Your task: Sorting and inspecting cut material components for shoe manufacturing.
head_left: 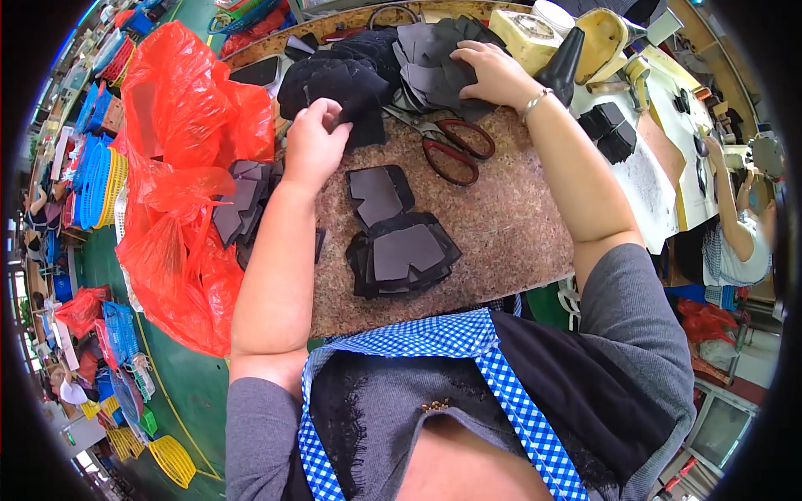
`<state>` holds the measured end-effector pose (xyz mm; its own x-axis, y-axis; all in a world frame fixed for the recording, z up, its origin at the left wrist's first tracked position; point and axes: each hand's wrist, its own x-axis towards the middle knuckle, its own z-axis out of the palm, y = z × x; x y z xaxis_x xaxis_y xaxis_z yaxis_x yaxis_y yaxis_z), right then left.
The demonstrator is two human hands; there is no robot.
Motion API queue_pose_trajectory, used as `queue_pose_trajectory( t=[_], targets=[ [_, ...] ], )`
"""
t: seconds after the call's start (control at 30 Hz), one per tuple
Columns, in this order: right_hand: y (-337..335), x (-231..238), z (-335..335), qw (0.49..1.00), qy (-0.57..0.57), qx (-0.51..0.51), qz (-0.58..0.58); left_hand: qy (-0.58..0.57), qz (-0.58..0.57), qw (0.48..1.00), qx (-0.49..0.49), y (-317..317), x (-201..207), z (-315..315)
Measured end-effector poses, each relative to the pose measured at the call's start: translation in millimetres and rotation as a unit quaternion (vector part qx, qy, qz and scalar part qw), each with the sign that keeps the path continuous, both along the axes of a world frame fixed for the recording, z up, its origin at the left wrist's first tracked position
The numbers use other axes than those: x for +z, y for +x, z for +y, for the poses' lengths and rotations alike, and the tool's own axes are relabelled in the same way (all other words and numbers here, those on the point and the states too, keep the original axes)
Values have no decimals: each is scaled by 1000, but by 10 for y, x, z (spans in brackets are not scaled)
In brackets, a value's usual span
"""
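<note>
At the far side of the brown speckled work board, my left hand (317, 138) is closed, thumb and fingers pinching the edge of a black cut piece (368, 129). That piece hangs at the front of a black pile (342, 79). My right hand (493, 73) lies on a neighbouring heap of dark grey cut pieces (430, 58), fingers apart. Between my arms rest scissors (455, 149) with dark red handles, blades partly under the heap. Nearer me sit a small notched stack (380, 194) and a larger notched stack (405, 255), both black and grey.
A red plastic bag (180, 209) hangs at the board's left edge, beside more grey pieces (244, 200). To the right stand a black cone-shaped object (561, 63), a yellowish machine (601, 42) and a black stack (608, 132). A co-worker's arm (731, 188) shows at far right.
</note>
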<state>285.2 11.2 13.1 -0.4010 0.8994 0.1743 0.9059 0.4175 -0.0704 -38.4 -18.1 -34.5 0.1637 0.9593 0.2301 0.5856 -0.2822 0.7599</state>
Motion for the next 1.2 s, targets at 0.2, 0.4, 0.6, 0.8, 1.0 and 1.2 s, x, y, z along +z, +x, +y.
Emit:
queue_pose_trajectory(
  t=[0.2,0.4,0.6,0.8,1.0,1.2],
  targets=[
    [69,84,192,995,-71,41,-60,-107,-229,953,-164,-50,1083,-679],
    [59,56,214,994,-22,75,-78,-122,65,915,-379,38,715,-1167],
    [40,152,65,992,-93,54,71,110,0,957,-267,439,742,-806],
    [-154,552,-258,969,-122,131,171,213,-47,969,-119,827,418,19],
    [21,455,-527,949,-72,18,307,-34,-112,970,-212,900,250,235],
    [84,396,-692,959,219,157,94,-15,82,990,-113,1023,131,335]
  ],
)
